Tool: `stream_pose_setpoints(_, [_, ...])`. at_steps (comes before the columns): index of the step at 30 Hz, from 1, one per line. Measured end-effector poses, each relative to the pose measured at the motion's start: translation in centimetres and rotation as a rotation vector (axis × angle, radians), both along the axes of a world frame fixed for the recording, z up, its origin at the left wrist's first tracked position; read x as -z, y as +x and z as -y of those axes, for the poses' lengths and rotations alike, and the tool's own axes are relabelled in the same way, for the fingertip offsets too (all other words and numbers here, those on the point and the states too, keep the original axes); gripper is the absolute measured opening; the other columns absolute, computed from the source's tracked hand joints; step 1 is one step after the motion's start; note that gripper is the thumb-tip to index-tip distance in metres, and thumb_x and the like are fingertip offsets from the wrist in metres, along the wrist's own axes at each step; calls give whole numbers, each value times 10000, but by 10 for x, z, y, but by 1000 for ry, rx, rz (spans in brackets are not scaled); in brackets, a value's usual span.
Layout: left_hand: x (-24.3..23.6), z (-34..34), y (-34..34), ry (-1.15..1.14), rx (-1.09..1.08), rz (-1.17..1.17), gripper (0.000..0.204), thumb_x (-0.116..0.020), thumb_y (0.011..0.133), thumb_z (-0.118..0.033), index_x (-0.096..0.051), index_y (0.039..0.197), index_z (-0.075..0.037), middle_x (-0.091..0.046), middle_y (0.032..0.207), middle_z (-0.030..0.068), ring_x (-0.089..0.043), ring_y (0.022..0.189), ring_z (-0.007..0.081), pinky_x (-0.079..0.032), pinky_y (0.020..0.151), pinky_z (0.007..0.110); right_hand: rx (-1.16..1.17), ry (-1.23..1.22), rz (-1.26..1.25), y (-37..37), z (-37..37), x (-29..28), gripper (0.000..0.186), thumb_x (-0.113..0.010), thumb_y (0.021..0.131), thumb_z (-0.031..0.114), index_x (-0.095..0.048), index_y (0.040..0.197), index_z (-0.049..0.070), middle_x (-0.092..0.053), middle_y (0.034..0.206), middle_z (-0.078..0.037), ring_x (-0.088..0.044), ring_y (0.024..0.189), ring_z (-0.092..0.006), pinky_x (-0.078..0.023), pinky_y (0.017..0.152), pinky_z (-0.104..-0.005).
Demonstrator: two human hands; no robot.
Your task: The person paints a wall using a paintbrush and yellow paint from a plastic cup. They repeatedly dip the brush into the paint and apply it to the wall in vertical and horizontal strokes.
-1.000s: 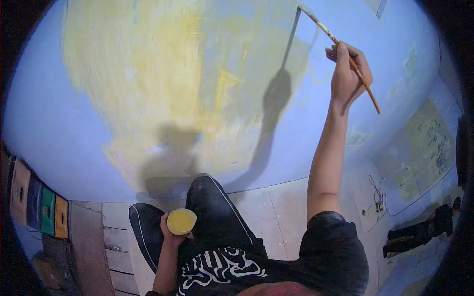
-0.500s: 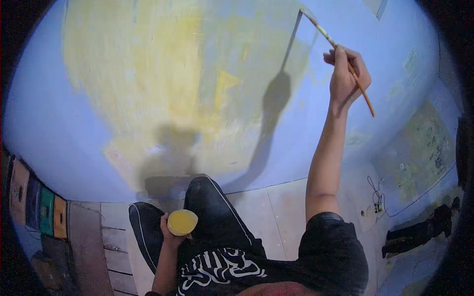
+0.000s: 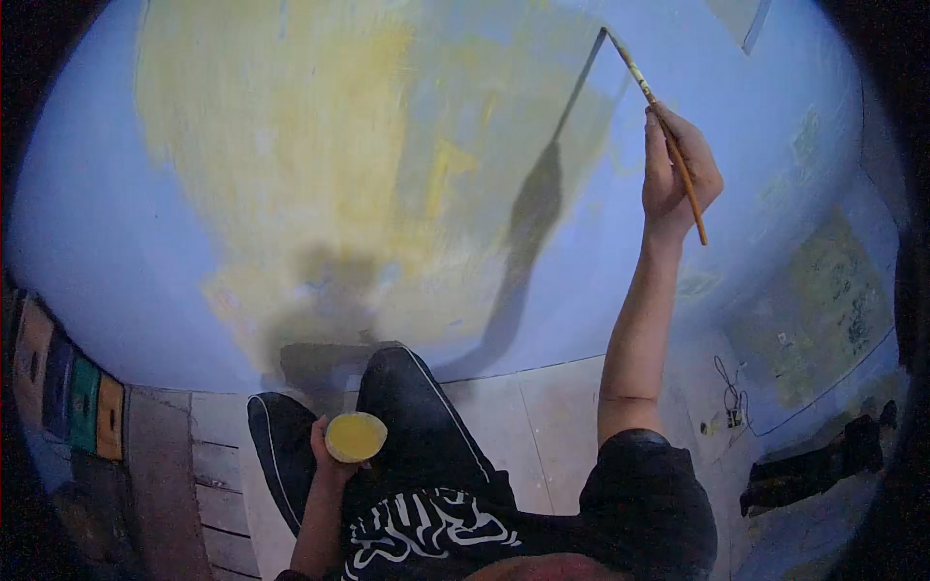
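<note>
My right hand [image 3: 680, 167] is closed on a long wooden paintbrush [image 3: 692, 198], held up at the light blue wall [image 3: 107, 232]. The brush's tip meets its shadow on the wall, near the upper right edge of a broad, streaky patch of yellow and grey-green paint [image 3: 271, 136]. My left hand [image 3: 329, 455] holds a round cup of pale yellow paint [image 3: 355, 436] low in front of me, between my bent knees in black trousers. Shadows of my head and right arm fall across the painted patch.
A row of coloured drawer fronts [image 3: 85, 397] stands at the left. At the right are cords with a small device [image 3: 733, 412] on the pale floor [image 3: 547, 431], a dark elongated object [image 3: 819, 460] and a patchily painted side wall [image 3: 804, 300].
My right hand and the brush tip have moved slightly right and down, and the brush stands more steeply. The cup has shifted barely, and the light looks dimmer.
</note>
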State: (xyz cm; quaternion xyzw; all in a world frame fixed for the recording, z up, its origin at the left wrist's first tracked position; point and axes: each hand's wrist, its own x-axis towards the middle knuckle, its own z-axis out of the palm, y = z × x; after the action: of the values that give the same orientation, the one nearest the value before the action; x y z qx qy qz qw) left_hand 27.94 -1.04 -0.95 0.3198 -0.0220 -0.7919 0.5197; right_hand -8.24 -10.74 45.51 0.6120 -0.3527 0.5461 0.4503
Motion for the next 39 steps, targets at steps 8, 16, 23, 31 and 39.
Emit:
stream_pose_setpoints(8, [0,6,-11,-164,28,57,675,-385,868,-612,-598,1148,-36,-677,984,158,-688,792,338,-574,533,450,-14,206,31,-11,-16,19,111,-688,836,47,-721,928,-6,-713,828,-121,-686,752,-157,-539,682,-268])
stream_pose_setpoints(16, [11,5,-4,-57,39,-77,690,-340,915,-596,-548,1263,-37,-621,1181,167,-624,1041,353,-522,870,499,-544,532,506,38,-68,115,75,-623,871,-35,-590,916,-84,-653,805,-199,-688,697,-263,-604,645,-381])
stream_pose_setpoints(23, [-5,-1,1,54,35,-95,651,-384,893,-616,-577,1217,-85,-664,1059,112,-659,890,288,-527,660,445,-993,1077,590,89,-127,194,68,-678,805,-27,-611,805,-39,-632,746,-184,-632,604,-228,-550,560,-340])
stream_pose_setpoints(31, [4,7,-5,123,64,-83,656,-382,893,-587,-587,1211,-51,-660,1112,136,-641,995,294,-525,809,427,-914,1337,279,129,-127,228,19,-626,827,-46,-607,830,-44,-646,719,-164,-652,615,-215,-539,586,-314])
stream_pose_setpoints(39, [17,9,0,44,98,-60,698,-357,890,-613,-586,1196,-29,-677,1054,139,-674,880,282,-545,615,404,-868,1264,448,129,-118,224,37,-669,826,12,-640,823,-11,-670,715,-134,-649,646,-189,-521,648,-301])
